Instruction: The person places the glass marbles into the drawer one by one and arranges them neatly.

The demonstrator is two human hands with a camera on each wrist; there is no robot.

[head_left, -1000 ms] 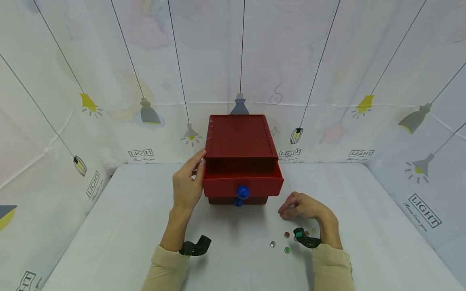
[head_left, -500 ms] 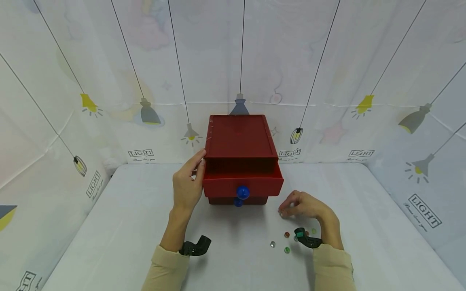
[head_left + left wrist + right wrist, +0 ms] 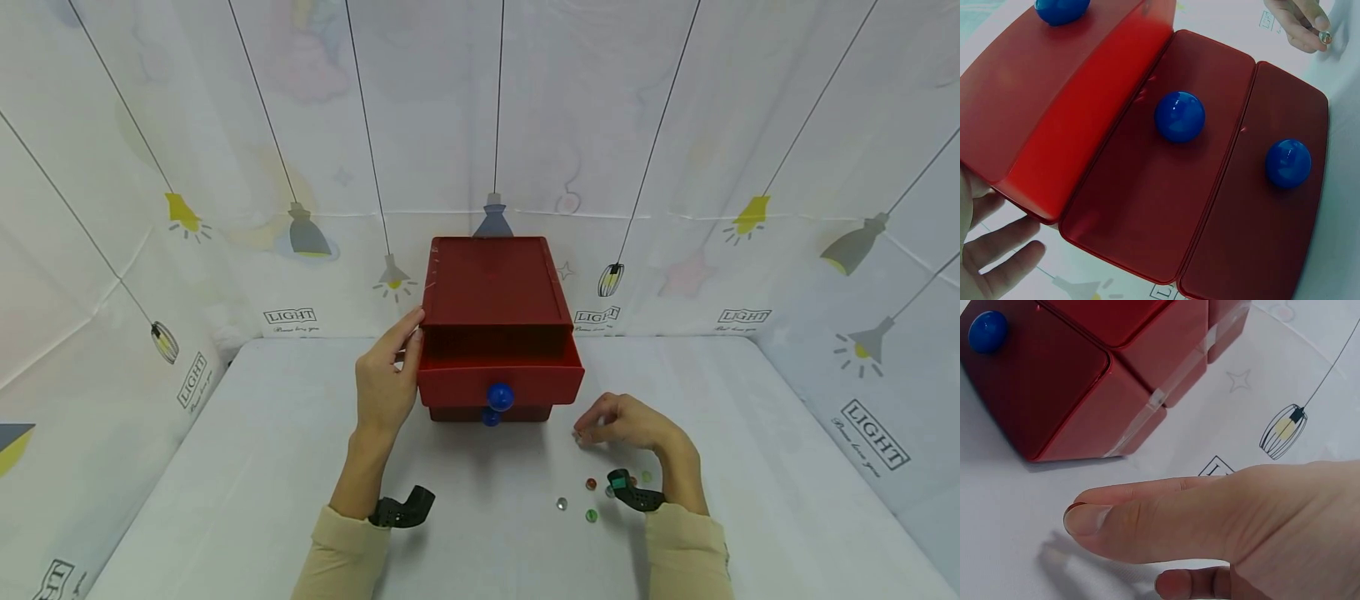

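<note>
A red three-drawer cabinet [image 3: 495, 287] stands at the middle back of the table, each drawer with a blue knob [image 3: 500, 397]. Its top drawer [image 3: 500, 377] is pulled out a little. My left hand [image 3: 395, 358] rests flat against the cabinet's left side, and its fingers [image 3: 994, 253] show relaxed in the left wrist view. To the right of the cabinet my right hand [image 3: 585, 434] hovers just above the table and pinches a small clear marble [image 3: 1325, 37] between thumb [image 3: 1147, 525] and fingertips.
Several loose marbles lie on the white table [image 3: 225, 467] near my right wrist: a red one [image 3: 591, 483], a clear one [image 3: 561, 502], a green one [image 3: 591, 515]. Printed fabric walls enclose the table on three sides.
My right hand has risen very slightly with the marble. The left hand and the cabinet have not moved.
</note>
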